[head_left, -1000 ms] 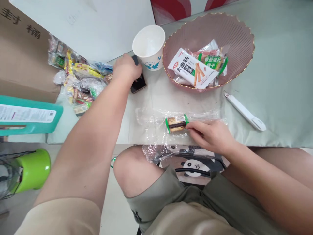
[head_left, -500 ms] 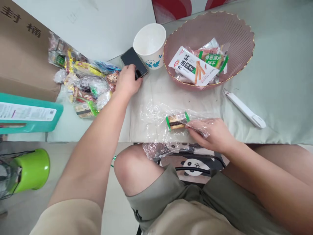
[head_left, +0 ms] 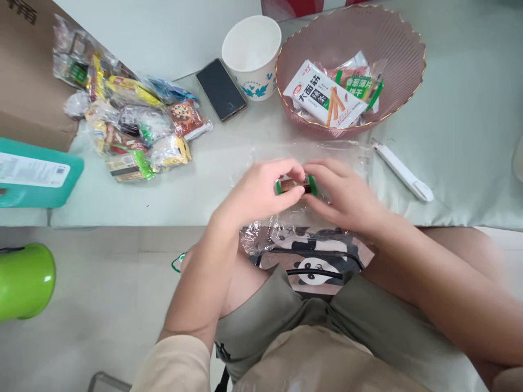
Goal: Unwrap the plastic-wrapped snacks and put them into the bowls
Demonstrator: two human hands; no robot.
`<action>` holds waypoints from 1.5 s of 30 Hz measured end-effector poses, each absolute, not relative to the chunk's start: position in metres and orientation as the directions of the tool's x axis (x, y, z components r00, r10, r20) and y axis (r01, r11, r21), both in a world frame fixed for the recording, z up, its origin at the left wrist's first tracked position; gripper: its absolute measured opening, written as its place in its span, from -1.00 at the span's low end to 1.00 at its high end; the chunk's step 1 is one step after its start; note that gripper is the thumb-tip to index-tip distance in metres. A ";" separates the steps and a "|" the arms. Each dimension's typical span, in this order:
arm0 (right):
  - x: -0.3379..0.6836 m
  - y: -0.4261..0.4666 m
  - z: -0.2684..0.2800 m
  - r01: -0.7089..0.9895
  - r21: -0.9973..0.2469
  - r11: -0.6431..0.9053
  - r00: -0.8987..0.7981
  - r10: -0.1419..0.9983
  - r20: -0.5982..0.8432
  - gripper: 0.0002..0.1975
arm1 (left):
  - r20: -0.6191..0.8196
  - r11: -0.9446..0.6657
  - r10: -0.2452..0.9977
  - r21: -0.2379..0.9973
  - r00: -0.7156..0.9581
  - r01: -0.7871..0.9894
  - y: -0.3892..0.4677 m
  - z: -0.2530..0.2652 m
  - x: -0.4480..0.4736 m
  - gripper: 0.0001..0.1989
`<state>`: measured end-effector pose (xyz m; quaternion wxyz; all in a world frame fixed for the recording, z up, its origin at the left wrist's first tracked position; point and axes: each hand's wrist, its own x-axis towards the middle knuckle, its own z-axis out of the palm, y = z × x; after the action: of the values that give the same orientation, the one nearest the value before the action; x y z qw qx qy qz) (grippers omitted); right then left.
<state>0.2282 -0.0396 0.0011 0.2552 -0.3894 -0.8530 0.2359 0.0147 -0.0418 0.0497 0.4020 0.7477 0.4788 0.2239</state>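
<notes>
A small wrapped biscuit (head_left: pixel 292 185) with green wrapper ends lies between my hands, over a clear plastic sheet (head_left: pixel 347 149) near the table's front edge. My left hand (head_left: pixel 267 188) curls its thumb and fingers around the biscuit from the left. From the right, my right hand (head_left: pixel 341 190) closes its fingertips about the other end. The fingers cover part of the wrapper. Some of the crinkled plastic hangs over the edge above my lap.
A phone (head_left: pixel 221 90), a paper cup (head_left: pixel 252 49) and a pink bowl (head_left: pixel 392 43) holding snack packets stand behind the hands. A white utility knife (head_left: pixel 402 170) lies right. Packaged snacks (head_left: pixel 139 120) are heaped left beside a cardboard box (head_left: pixel 32 81) and teal container (head_left: pixel 36 174).
My left hand has left the phone and come down right to the biscuit. My right hand has shifted slightly up and left, beside it. The view has tilted a little.
</notes>
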 end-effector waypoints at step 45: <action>0.262 -0.028 -0.017 0.664 -0.679 0.312 0.007 0.906 0.424 -0.98 | 0.293 -0.131 0.950 0.686 -0.107 0.716 -0.013 -0.018 -0.026 -0.27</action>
<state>0.2623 -0.0279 -0.0173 0.4241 -0.5688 -0.6902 0.1423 -0.0261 -0.0130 -0.0180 0.1549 0.6499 0.6408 0.3781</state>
